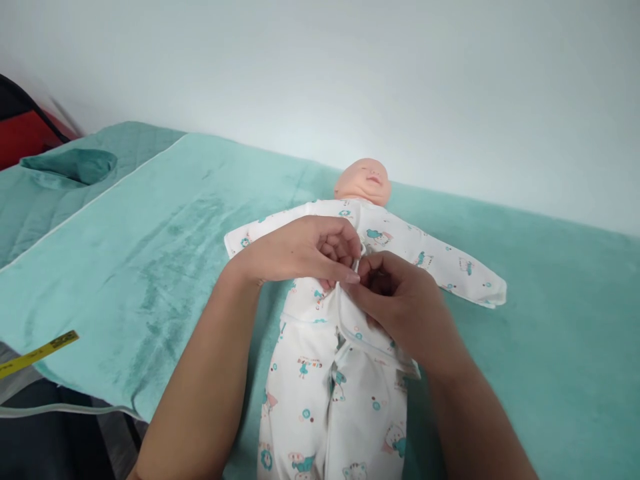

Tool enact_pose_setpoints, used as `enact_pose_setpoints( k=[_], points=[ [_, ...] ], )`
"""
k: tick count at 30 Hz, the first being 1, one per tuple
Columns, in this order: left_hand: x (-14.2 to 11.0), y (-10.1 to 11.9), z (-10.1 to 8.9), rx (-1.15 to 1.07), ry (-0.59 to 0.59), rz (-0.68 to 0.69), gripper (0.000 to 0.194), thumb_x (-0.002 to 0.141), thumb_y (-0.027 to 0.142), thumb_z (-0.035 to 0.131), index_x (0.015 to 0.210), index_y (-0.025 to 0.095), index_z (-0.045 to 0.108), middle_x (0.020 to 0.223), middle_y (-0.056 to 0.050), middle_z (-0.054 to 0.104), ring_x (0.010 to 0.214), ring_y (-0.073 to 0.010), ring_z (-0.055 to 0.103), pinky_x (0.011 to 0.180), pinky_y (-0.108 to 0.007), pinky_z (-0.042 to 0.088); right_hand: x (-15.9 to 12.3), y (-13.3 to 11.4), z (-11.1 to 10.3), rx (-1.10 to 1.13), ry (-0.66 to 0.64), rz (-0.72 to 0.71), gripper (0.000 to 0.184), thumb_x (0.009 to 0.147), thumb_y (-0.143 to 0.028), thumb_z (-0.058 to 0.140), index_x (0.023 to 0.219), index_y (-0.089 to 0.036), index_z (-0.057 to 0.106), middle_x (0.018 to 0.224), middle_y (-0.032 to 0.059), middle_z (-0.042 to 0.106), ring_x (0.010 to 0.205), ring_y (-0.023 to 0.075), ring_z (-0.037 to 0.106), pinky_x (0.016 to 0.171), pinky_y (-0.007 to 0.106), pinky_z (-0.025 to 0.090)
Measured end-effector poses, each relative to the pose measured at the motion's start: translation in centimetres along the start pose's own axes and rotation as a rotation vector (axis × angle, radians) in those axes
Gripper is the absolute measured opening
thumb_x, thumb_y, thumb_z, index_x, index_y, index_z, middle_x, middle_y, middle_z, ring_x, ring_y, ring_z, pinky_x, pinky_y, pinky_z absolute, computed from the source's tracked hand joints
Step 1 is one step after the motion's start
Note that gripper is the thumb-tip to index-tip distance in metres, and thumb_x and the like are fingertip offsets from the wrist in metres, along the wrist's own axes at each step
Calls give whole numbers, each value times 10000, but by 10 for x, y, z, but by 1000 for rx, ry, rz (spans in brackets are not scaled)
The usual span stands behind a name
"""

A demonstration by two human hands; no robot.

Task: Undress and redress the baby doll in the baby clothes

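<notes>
A baby doll point(364, 179) lies on its back on a teal blanket point(165, 253), dressed in a white printed top point(400, 243) and matching trousers point(320, 407). Both my hands meet over the doll's chest. My left hand point(300, 252) is curled, its thumb and fingers pinching the front edge of the top. My right hand point(400, 300) is closed too, fingers pinching the same edge from the other side. What lies between the fingertips is too small to make out beyond cloth and perhaps a thin tie.
A darker teal quilted cover with a folded cloth point(70, 165) lies at the far left. A red and black object point(23, 130) stands behind it. A yellow measuring tape point(37, 353) hangs near the blanket's front left edge. A white wall point(400, 80) runs behind.
</notes>
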State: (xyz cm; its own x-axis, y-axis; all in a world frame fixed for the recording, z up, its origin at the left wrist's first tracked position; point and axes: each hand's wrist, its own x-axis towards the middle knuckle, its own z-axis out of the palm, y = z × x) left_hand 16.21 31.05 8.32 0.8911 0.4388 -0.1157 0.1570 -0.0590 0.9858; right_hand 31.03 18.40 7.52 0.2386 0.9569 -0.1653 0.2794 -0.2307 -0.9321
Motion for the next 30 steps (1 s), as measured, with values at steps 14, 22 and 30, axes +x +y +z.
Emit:
enact_pose_setpoints(
  k=[14, 22, 30],
  points=[
    [2, -7, -4, -42, -32, 45, 122, 803, 180, 689, 902, 159, 619, 707, 13, 647, 577, -93, 639, 550, -219, 549, 3, 8, -8, 58, -91, -32, 214, 868, -399, 631, 808, -207, 556, 544, -57, 513, 424, 74, 464, 387, 200, 317],
    [2, -9, -8, -92, -83, 79, 136, 820, 193, 699, 923, 160, 616, 712, 12, 648, 607, -96, 642, 554, -207, 549, 5, 11, -12, 120, -147, -33, 237, 881, -413, 645, 819, -200, 561, 543, -63, 518, 424, 65, 469, 396, 192, 330],
    [2, -11, -8, -94, -90, 96, 154, 823, 198, 693, 953, 159, 620, 742, -1, 647, 632, -100, 647, 563, -202, 550, 6, 13, -14, 112, -155, -44, 206, 905, -386, 624, 835, -200, 571, 502, -62, 530, 417, 67, 464, 401, 192, 326]
  ],
)
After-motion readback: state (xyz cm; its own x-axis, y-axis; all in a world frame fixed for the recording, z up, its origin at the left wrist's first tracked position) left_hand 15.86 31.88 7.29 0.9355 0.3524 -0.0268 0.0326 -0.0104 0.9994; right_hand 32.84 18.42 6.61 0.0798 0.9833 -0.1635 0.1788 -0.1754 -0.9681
